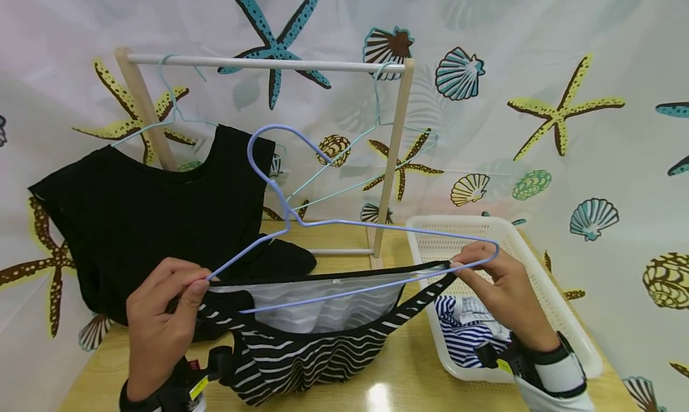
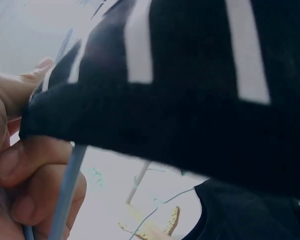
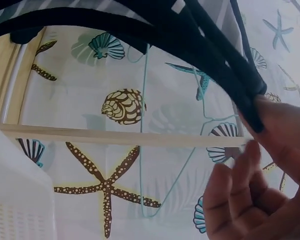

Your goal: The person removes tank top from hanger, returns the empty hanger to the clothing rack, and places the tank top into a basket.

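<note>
- A person's two hands are stretching a black garment with thin, wavy white stripes (image 1: pixel 317 358) between them, above the near middle of a pale wooden tabletop (image 1: pixel 409 364); its wide opening is facing up, and its pale inside is showing.
- The left hand (image 1: pixel 161 316) is pinching the garment's left edge between thumb and fingers, with a lavender-blue hanger (image 1: pixel 377 225) running past its fingertips.
- The right hand (image 1: pixel 508 292) is pinching the garment's right corner, its thumb and forefinger meeting on the black edging; the hanger's rounded right end is lying across these fingers.
- The hanger is slanting over the garment's opening, its curved hook rising on the far side and its lower bar crossing the opening; its left end is disappearing behind the garment's cloth.
- Each wrist is wearing a small black camera on a strap.
- At the far left, a plain black sleeveless top (image 1: pixel 161 220) is hanging from a thin pale-teal hanger (image 1: pixel 174 107) on a rack with a white rail (image 1: pixel 258 61) and light wooden posts.
- At the rack's right end, a second pale-teal hanger (image 1: pixel 377 101) is hanging bare.
- On the right, a white perforated plastic basket (image 1: pixel 558 298) is standing on the tabletop, holding blue-and-white striped clothes (image 1: pixel 457 334).
- Behind everything, a white curtain (image 1: pixel 484 17) is displaying printed starfish and seashells in teal, yellow and brown.
</note>
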Demonstrator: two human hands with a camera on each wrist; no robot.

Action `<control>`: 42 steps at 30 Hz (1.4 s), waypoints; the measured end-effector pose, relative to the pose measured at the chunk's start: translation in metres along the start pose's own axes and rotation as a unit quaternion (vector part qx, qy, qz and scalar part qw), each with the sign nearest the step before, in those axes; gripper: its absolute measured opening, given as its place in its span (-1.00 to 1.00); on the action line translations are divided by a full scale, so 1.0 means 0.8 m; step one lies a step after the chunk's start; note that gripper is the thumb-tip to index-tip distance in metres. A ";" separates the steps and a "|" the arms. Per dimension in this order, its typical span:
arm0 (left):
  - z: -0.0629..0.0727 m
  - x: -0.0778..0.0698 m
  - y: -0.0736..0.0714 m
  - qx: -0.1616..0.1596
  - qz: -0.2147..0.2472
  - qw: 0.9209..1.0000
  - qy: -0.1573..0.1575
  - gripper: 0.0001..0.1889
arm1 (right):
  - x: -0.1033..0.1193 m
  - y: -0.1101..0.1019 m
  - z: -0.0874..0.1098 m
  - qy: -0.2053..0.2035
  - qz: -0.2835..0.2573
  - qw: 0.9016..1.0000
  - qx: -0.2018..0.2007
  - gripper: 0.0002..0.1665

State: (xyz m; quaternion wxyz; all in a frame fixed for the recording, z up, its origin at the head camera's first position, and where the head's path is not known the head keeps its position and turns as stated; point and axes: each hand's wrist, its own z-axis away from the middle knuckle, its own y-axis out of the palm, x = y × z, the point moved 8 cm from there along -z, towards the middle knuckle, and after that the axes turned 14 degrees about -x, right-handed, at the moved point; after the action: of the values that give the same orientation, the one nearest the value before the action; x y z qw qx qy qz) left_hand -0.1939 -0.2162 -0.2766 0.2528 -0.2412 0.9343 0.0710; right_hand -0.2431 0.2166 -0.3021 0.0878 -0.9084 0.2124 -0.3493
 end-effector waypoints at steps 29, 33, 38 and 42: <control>0.010 0.032 0.029 0.023 -0.042 0.999 -0.027 -0.80 | -0.005 0.098 0.057 0.061 0.090 0.948 0.298 -0.66; 0.009 0.031 0.033 0.026 -0.043 0.998 -0.028 -0.79 | -0.003 0.110 0.071 0.076 0.073 0.934 0.340 -0.58; 0.010 0.029 0.036 0.033 -0.042 0.998 -0.027 -0.79 | 0.001 0.120 0.084 0.078 0.073 0.921 0.374 -0.56; 0.011 0.030 0.039 0.048 -0.043 0.998 -0.024 -0.78 | 0.001 0.122 0.089 0.078 0.080 0.919 0.378 -0.55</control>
State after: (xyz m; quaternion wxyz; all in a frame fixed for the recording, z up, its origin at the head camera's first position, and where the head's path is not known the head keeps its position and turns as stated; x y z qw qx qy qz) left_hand -0.2236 -0.1963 -0.2960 0.2891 -0.2674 0.9189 0.0210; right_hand -0.2267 0.1300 -0.3845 0.4359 -0.7571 0.1428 -0.4651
